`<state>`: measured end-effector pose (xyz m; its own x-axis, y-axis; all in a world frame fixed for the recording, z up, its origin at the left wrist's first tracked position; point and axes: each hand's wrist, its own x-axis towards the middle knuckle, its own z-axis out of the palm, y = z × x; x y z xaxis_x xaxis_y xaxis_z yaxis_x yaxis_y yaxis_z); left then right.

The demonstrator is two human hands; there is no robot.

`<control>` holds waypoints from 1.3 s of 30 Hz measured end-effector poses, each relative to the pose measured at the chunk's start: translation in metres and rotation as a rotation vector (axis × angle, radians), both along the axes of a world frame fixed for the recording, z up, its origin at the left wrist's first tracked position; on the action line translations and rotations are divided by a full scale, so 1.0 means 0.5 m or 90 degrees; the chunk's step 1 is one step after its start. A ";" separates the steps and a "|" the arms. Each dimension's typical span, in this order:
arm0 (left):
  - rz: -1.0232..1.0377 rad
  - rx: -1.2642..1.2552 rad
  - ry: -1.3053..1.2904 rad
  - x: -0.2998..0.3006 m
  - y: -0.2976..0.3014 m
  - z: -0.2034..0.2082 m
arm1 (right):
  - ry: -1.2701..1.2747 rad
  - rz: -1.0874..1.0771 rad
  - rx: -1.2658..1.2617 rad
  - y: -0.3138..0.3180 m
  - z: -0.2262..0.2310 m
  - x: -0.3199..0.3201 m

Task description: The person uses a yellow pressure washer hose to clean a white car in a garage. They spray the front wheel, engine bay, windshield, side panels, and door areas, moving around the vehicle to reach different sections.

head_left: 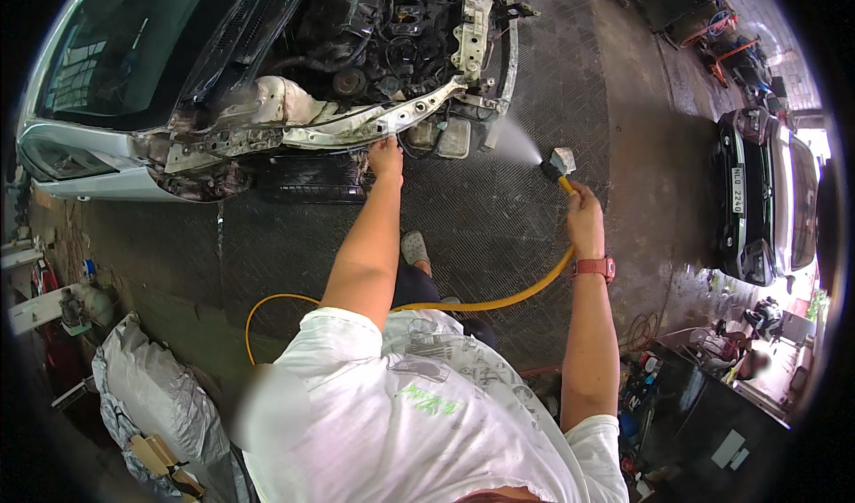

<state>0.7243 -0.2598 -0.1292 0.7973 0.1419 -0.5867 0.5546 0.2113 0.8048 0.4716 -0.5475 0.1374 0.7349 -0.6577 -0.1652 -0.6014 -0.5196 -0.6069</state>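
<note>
My right hand [584,209] is closed around the end of a yellow hose [525,295]. A dark spray nozzle [552,172] sticks out past my fingers, and a white jet of spray leaves it toward the front corner of the car. My left hand [386,159] is closed on the edge of the bare metal fender rail [378,126], above the front tire [307,180]. Beyond the rail lies the exposed engine [392,22]. A pale boxy piece [563,159] shows right beside the nozzle; whether it is attached cannot be told.
The hose loops across my legs to the left. Dark textured flooring [499,218] lies around my shoe [415,247]. A second car [761,196] stands at the right. A silver cover [160,396] is heaped at the lower left, and a dark cabinet [704,414] stands lower right.
</note>
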 end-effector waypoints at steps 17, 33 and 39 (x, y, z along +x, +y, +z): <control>-0.801 0.253 -0.143 -0.322 -0.293 0.121 | 0.036 0.125 -0.136 -0.112 0.084 0.202; -0.400 0.177 0.064 -0.842 0.044 0.314 | -0.213 0.718 0.168 0.154 0.220 0.547; -0.116 0.514 0.193 -1.180 0.026 0.330 | -0.263 0.599 0.186 0.244 0.168 0.538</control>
